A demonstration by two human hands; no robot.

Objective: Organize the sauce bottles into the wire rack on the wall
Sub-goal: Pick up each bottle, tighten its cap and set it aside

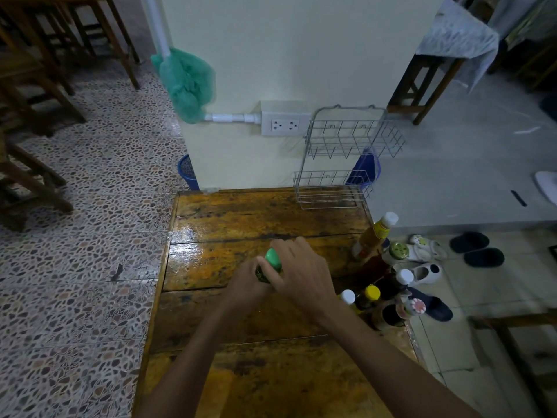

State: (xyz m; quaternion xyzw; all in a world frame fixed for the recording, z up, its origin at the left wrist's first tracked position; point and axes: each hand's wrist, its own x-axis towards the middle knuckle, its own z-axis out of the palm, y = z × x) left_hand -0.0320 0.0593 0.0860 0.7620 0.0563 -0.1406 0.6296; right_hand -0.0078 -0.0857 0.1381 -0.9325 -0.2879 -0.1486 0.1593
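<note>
A dark bottle with a green cap (273,259) stands near the middle of the wooden table (229,218). My left hand (245,286) grips its body from the left. My right hand (304,274) is wrapped over it from the right, just beside the cap. Most of the bottle is hidden by both hands. The two-tier wire rack (351,152) hangs empty on the cream wall beyond the table's far right corner. Several other sauce bottles (379,276) stand clustered at the table's right edge, the tallest an orange bottle with a white cap (375,235).
A wall socket (284,125) and white pipe sit left of the rack, with a green net bag (187,82) hanging above. Blue baskets (187,171) stand on the floor behind the table. Sandals (476,248) lie on the right floor. Wooden chairs (39,95) fill the left.
</note>
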